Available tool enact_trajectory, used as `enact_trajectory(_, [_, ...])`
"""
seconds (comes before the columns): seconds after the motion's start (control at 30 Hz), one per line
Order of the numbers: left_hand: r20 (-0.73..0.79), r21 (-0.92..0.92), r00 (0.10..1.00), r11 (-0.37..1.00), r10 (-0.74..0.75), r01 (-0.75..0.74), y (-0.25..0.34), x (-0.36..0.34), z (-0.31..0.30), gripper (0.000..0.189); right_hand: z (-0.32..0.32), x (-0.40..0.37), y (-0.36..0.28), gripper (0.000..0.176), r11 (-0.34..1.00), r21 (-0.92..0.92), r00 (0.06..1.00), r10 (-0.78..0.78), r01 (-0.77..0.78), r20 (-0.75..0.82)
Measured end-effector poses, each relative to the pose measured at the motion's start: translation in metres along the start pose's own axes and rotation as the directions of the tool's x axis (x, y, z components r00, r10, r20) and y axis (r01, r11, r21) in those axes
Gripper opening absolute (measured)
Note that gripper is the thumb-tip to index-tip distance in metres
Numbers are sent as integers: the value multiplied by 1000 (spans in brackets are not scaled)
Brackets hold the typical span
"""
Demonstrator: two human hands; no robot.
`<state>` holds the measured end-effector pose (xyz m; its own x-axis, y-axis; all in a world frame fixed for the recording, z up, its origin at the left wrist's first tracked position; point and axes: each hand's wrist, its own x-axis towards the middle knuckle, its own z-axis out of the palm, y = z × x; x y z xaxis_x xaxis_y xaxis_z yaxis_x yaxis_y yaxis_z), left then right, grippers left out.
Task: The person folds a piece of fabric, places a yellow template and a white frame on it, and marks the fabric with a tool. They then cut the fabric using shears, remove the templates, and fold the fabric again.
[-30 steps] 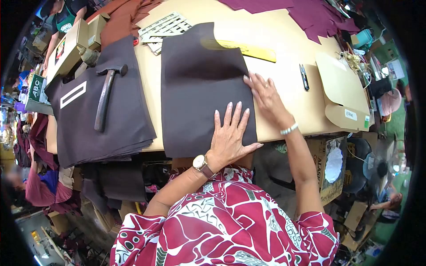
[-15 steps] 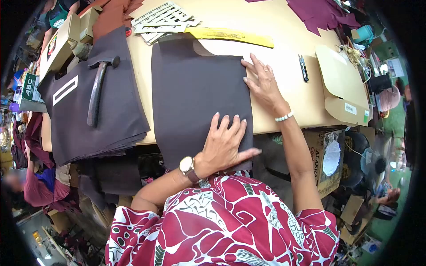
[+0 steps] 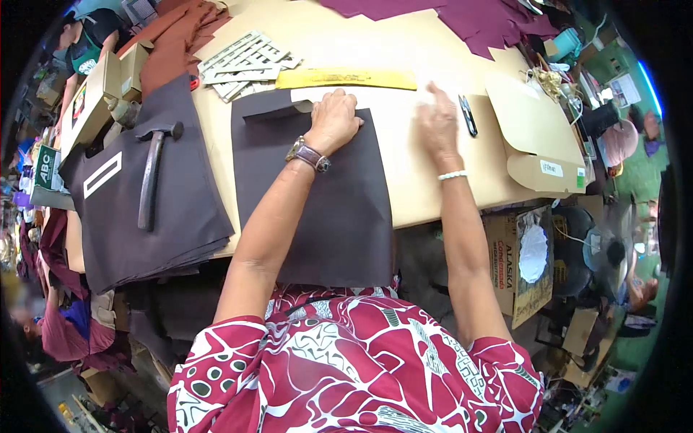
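A dark brown fabric sheet (image 3: 325, 209) lies in front of me and hangs over the table's near edge. Its top edge is partly turned over, with a curved cutout there. At that edge my left hand (image 3: 334, 123), with a watch on its wrist, has its fingers curled down around the material; the fingertips are hidden. To the right of the sheet, my right hand (image 3: 438, 126) is over the bare tabletop, smeared by motion, apart from the sheet. Thread snips (image 3: 468, 117) lie close to its right.
On the left, a hammer (image 3: 151, 173) and a white rectangular frame (image 3: 105, 175) rest on stacked dark pieces (image 3: 188, 209). A yellow strip (image 3: 346, 78) and pale slotted templates (image 3: 249, 61) lie beyond the sheet. A cardboard folder (image 3: 534, 137) is at right. A person (image 3: 94, 36) stands far left.
My left hand has moved from the sheet's lower part up to its top edge, which is now folded over. My right hand has left the sheet's right edge, moving right.
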<state>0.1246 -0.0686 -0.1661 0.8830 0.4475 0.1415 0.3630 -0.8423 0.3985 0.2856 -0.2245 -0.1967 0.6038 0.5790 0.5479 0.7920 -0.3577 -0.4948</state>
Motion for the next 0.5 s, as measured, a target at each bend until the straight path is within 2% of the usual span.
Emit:
enact_trajectory(0.03, [4, -37, 999, 999, -33, 34, -2, 5, -2, 28, -4, 1, 19, 45, 981, -175, 993, 72, -88, -92])
enact_trajectory(0.07, [79, -60, 994, 995, -79, 84, -2, 9, -5, 31, -9, 2, 35, 42, 923, -334, 972, 128, -189, -196])
enact_trajectory(0.13, [225, -96, 961, 978, -161, 186, -1, 20, -13, 37, -21, 4, 39, 37, 682, -538, 866, 441, -495, -237])
enact_trajectory(0.23, [247, -157, 957, 968, -152, 194, -9, 27, -12, 31, -31, 5, 29, 28, 714, -436, 836, 482, -548, -262])
enact_trajectory(0.27, [264, -186, 953, 962, -147, 200, -11, 27, -11, 30, -32, 5, 34, 26, 753, -336, 825, 514, -566, -236])
enact_trajectory(0.33, [175, -296, 979, 942, -108, 157, -12, 18, -13, 25, -31, 5, 43, 22, 797, -128, 805, 568, -590, -171])
enact_trajectory(0.37, [157, -354, 982, 923, -101, 152, -14, 13, -14, 24, -27, -1, 45, 22, 892, -6, 881, 445, -452, -162])
enact_trajectory(0.4, [139, -412, 985, 899, -98, 148, -14, 7, -17, 24, -25, -4, 36, 22, 884, 176, 891, 450, -433, -66])
enact_trajectory(0.43, [104, -518, 993, 848, -63, 108, -21, 3, -13, 20, -23, -7, 20, 23, 836, 352, 898, 438, -420, 32])
enact_trajectory(0.47, [130, -646, 991, 757, -23, 103, -30, 1, -8, 18, -22, -12, 3, 23, 751, 513, 903, 411, -415, 128])
enact_trajectory(0.5, [148, -725, 989, 678, -24, 125, -30, -7, -10, 19, -24, -17, -15, 24, 620, 605, 863, 415, -500, 288])
